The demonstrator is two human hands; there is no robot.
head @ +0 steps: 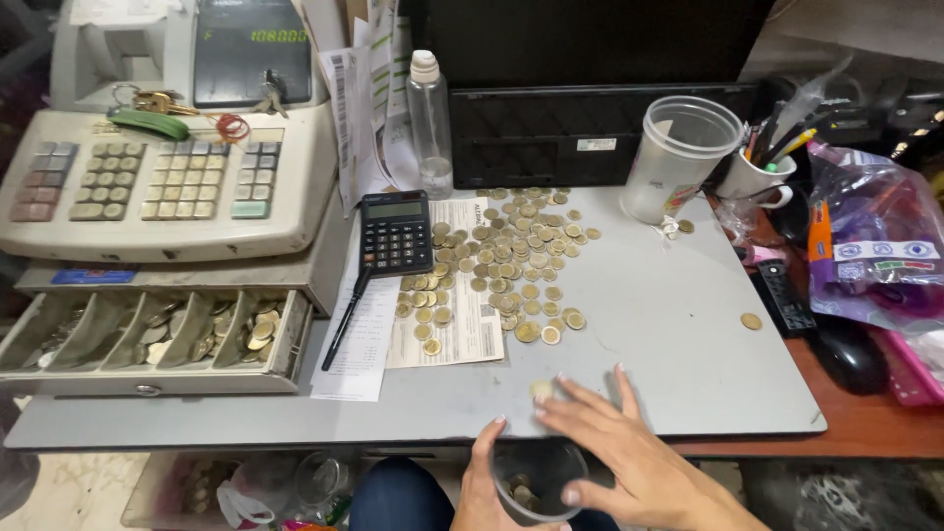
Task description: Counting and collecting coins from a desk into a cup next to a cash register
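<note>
The left hand [484,487] held a small dark cup [536,479] just below the table [688,324] edge, fingers wrapped round its side. The right hand [619,447] lay flat and open over the edge, fingertips on a coin [542,390] near the rim and thumb at the cup's lip; it gripped nothing. A few coins [518,488] already sat in the cup.

Judging by the layout, the work was barely begun: the big coin pile [506,264] was spread across the table and partly over a paper sheet [462,334], well apart from the cup, and one stray coin [751,321] lay off to the right. A calculator [395,232], a pen [346,320], a clear plastic cup [678,157] and a cash register [167,167] with open coin drawer [147,339] stood around.

The cup's base was cut off by the frame bottom, the count inside was hard to tell, and both wrists ran out of view.
</note>
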